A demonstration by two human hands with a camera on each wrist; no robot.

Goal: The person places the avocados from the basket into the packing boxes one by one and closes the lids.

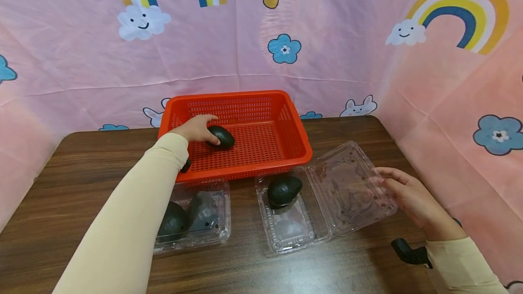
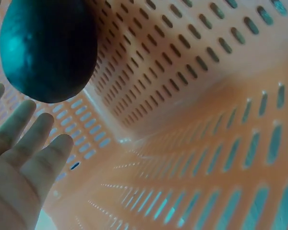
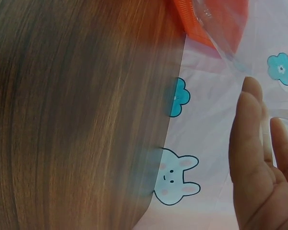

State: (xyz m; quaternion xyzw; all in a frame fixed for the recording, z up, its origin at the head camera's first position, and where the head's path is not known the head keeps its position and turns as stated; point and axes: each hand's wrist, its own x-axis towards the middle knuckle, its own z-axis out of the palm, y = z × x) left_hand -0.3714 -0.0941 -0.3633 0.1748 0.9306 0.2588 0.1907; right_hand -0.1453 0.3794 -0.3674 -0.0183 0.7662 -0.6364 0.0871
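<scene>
In the head view my left hand (image 1: 196,128) reaches into the red basket (image 1: 300,149), thumb and fingers about a dark avocado (image 1: 220,138). The left wrist view shows this avocado (image 2: 48,48) with my spread fingers (image 2: 50,160) just beside it. My right hand (image 1: 412,196) pinches the edge of a clear clamshell's raised lid (image 1: 347,189); up close, plastic (image 3: 221,28) meets the fingertips (image 3: 252,86). One avocado (image 1: 284,190) sits in that clamshell's base (image 1: 286,242). Left of it, another clear clamshell (image 1: 222,235) contains dark avocados (image 1: 173,219), partly hidden by my left sleeve.
Both clamshells stand on the brown wooden table (image 1: 245,271), in front of the basket. A pink printed cloth (image 1: 327,35) hangs behind and along the right side. A black strap end (image 1: 408,253) sticks out by my right wrist.
</scene>
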